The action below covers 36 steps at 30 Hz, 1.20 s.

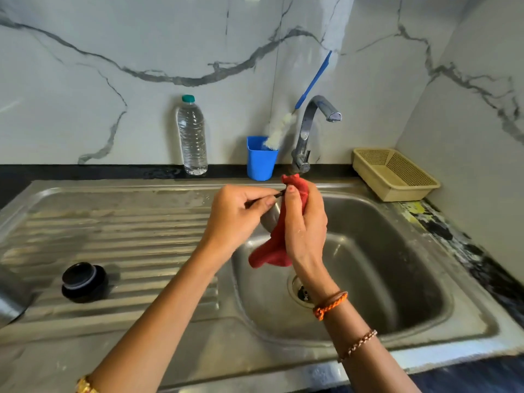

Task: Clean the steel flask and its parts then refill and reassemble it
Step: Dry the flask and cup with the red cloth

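Drying a thin flask part over the sink

The left hand (pixel 241 214) is pinching a thin dark ring-like part (pixel 279 194) while the right hand (pixel 304 222) is gripping a red cloth (pixel 276 248) against it, above the steel sink (pixel 397 279). A black flask lid (pixel 84 282) is sitting on the ribbed drainboard (pixel 127 231); the steel flask body (pixel 10 299) is lying at the left edge.

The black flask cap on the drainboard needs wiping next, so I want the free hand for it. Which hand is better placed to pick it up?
Left. The left hand only pinches a thin dark part and is on the side of the black cap. The right hand grips the red cloth over the sink basin, farther away.
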Motion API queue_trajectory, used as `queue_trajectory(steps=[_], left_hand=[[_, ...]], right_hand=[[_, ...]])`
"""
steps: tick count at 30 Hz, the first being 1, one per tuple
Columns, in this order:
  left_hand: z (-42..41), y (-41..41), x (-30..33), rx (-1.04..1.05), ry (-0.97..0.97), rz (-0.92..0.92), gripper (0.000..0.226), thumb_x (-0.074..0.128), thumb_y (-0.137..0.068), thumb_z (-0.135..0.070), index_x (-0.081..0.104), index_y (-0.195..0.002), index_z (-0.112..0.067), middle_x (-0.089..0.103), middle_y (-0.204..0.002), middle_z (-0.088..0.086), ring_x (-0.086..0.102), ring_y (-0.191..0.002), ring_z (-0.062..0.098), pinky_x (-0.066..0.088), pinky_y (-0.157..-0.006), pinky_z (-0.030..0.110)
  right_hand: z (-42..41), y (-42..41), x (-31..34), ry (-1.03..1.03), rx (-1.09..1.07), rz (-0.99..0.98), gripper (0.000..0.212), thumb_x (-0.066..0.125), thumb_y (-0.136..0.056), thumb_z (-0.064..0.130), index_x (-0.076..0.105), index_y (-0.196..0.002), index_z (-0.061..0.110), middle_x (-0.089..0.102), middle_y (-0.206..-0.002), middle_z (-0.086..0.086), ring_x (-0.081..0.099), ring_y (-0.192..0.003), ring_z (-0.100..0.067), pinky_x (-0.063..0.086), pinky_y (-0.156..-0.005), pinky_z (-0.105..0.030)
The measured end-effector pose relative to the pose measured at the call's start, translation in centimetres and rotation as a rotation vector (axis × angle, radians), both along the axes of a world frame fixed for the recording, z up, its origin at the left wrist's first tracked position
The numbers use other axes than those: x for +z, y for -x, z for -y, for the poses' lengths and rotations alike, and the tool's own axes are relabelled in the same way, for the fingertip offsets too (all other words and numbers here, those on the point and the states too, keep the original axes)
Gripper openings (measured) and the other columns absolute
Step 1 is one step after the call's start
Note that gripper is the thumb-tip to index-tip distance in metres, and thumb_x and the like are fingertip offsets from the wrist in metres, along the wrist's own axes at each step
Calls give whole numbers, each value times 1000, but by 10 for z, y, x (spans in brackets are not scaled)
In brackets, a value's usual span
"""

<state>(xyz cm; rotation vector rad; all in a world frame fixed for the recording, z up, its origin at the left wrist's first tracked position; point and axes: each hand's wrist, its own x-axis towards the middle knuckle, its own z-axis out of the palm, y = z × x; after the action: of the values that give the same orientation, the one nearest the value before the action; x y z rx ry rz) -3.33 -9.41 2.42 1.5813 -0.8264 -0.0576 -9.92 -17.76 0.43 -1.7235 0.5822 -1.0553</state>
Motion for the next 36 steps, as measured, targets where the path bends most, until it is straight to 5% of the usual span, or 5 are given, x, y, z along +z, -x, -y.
queue_trajectory(steps=[5, 14, 20, 26, 36], left_hand=[[-2, -13, -2, -134, 105, -322, 29, 55, -83, 8, 66, -98, -16, 68, -63, -13, 58, -64, -6, 49, -71, 16], [-3, -1, -6, -13, -18, 76, 26, 66, -79, 4, 67, -101, -9, 70, -79, -1, 59, -64, -14, 46, -67, 6], [-2, 3, -25, -29, 71, -295, 16, 61, -83, 2, 67, -98, 2, 61, -52, -13, 53, -54, -4, 48, -57, 14], [7, -2, -9, -42, 15, -57, 22, 56, -88, -3, 71, -72, -4, 69, -61, 3, 67, -62, 17, 52, -66, 28], [1, 2, -20, -28, 35, -119, 22, 62, -82, 5, 70, -98, -8, 70, -74, -10, 62, -70, -4, 50, -71, 13]], right_hand=[[23, -6, 30, -804, 311, 32, 25, 49, -91, 28, 63, -103, 11, 63, -97, -13, 59, -85, -22, 51, -89, -43], [6, -2, 3, -53, -35, -65, 37, 41, -80, 45, 64, -103, 28, 66, -95, 6, 59, -91, -10, 48, -82, -31], [17, 1, 11, -915, 228, 53, 22, 54, -88, 32, 65, -80, 14, 64, -78, -10, 61, -76, -24, 52, -79, -42], [7, -2, 1, 166, -64, -141, 37, 39, -82, 45, 62, -104, 25, 63, -102, 4, 56, -89, -11, 42, -77, -29], [13, -4, 4, -26, -11, -264, 44, 40, -84, 47, 65, -103, 16, 67, -100, -5, 60, -94, -21, 46, -81, -34]])
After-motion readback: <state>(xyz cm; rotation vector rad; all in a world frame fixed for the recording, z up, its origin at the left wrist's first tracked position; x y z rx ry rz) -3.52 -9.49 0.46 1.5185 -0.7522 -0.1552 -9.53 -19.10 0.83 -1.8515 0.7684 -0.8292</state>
